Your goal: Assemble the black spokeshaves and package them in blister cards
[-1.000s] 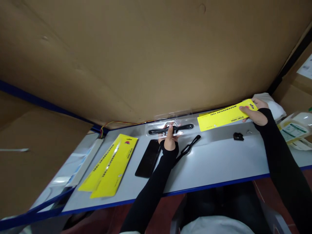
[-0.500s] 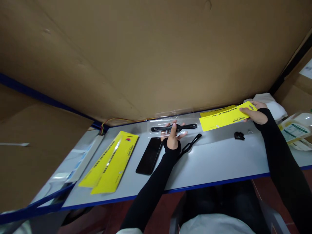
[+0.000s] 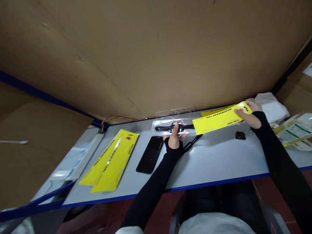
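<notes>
My left hand is closed around a clear plastic blister tray with a black spokeshave lying in it, the thumb pressed on top. In my right hand is a yellow backing card printed "Spoke Shave" and "Woodworking Tool", pinched at its hang-hole end. The card's far end overlaps the right end of the tray and hides part of the spokeshave. A second black spokeshave lies on the table, partly behind my left wrist.
Packed yellow cards overlap on the left of the table, beside a black phone. Another yellow card lies at the back. Small black parts, a white cloth or bag and plastic packs are at the right. A cardboard wall rises behind.
My right hand has brought the yellow card left and slightly down, so its end now covers the tray's right end. My left hand still holds the tray, which sits more level.
</notes>
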`<action>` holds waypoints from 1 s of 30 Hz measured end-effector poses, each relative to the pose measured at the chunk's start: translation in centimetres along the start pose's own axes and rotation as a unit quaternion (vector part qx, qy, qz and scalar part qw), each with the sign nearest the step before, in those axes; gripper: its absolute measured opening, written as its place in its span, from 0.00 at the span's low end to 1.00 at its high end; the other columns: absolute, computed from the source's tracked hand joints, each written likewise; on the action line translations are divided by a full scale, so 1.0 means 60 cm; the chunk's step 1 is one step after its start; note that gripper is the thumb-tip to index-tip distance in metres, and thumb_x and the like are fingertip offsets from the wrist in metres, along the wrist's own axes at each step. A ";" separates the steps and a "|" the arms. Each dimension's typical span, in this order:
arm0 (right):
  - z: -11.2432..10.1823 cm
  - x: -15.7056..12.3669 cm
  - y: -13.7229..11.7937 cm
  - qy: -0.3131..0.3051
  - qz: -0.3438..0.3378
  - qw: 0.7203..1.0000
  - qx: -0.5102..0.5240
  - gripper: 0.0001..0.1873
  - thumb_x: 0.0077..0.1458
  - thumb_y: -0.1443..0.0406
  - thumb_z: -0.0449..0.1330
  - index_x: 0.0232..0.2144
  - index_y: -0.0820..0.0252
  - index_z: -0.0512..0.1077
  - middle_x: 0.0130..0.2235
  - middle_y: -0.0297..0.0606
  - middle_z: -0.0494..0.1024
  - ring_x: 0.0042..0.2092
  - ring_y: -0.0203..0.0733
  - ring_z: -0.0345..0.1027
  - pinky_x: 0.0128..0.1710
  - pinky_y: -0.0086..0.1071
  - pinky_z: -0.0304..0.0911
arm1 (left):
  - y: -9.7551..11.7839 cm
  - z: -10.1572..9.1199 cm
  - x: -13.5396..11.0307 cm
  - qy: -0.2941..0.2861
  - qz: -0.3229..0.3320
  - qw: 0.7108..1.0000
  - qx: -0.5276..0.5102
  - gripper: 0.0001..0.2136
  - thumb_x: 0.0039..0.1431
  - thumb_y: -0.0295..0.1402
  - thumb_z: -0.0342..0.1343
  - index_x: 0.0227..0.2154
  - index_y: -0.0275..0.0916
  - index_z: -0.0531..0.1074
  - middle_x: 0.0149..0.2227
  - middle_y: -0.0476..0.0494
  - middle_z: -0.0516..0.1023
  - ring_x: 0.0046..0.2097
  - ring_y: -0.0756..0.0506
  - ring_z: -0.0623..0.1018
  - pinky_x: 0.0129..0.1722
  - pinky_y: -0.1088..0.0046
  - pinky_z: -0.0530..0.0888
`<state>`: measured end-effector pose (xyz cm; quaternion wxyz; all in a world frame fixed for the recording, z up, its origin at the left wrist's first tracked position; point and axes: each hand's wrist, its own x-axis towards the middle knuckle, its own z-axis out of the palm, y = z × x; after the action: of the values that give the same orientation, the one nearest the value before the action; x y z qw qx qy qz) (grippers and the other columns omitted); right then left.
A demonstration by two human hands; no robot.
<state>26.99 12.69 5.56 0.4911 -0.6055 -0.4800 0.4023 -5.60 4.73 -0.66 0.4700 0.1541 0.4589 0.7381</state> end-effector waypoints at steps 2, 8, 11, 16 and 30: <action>-0.009 0.003 0.004 0.013 -0.021 1.000 0.001 0.22 0.45 0.68 0.77 0.37 0.58 0.70 0.34 0.38 0.83 0.28 0.45 0.80 0.14 0.29 0.74 | 0.005 0.004 -0.003 0.003 0.000 1.000 0.002 0.30 0.45 0.38 0.79 0.47 0.45 0.67 0.48 0.44 0.84 0.46 0.36 0.88 0.25 0.72 0.84; -0.028 0.000 -0.018 0.047 0.016 0.999 0.006 0.22 0.42 0.69 0.78 0.34 0.58 0.70 0.31 0.38 0.82 0.26 0.41 0.77 0.12 0.24 0.70 | 0.014 0.020 -0.017 0.022 0.005 1.000 -0.022 0.29 0.44 0.37 0.79 0.45 0.44 0.68 0.46 0.45 0.84 0.42 0.39 0.88 0.24 0.75 0.82; -0.028 -0.007 -0.033 0.058 0.033 0.998 -0.015 0.21 0.42 0.71 0.77 0.34 0.59 0.70 0.33 0.42 0.83 0.27 0.43 0.78 0.12 0.26 0.71 | 0.011 0.019 -0.016 0.021 -0.009 0.999 -0.022 0.29 0.45 0.36 0.79 0.46 0.44 0.68 0.46 0.45 0.84 0.42 0.38 0.88 0.25 0.74 0.83; -0.024 -0.014 -0.034 0.069 0.040 0.997 -0.012 0.20 0.42 0.72 0.76 0.34 0.60 0.70 0.32 0.42 0.82 0.27 0.44 0.79 0.11 0.24 0.69 | 0.007 0.013 -0.012 0.019 -0.006 1.000 -0.023 0.28 0.47 0.36 0.78 0.46 0.44 0.69 0.47 0.45 0.85 0.42 0.39 0.88 0.25 0.76 0.82; -0.018 -0.010 -0.012 0.075 0.049 0.996 -0.011 0.17 0.45 0.74 0.73 0.33 0.60 0.69 0.31 0.41 0.81 0.25 0.43 0.77 0.10 0.27 0.70 | 0.014 0.021 -0.025 0.034 -0.017 0.999 -0.008 0.28 0.49 0.34 0.77 0.50 0.43 0.69 0.47 0.43 0.84 0.44 0.36 0.88 0.28 0.73 0.84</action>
<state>27.79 11.89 6.47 0.4989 -0.6618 -0.4159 0.3744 -4.47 4.04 1.00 0.4679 0.1167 0.4712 0.7385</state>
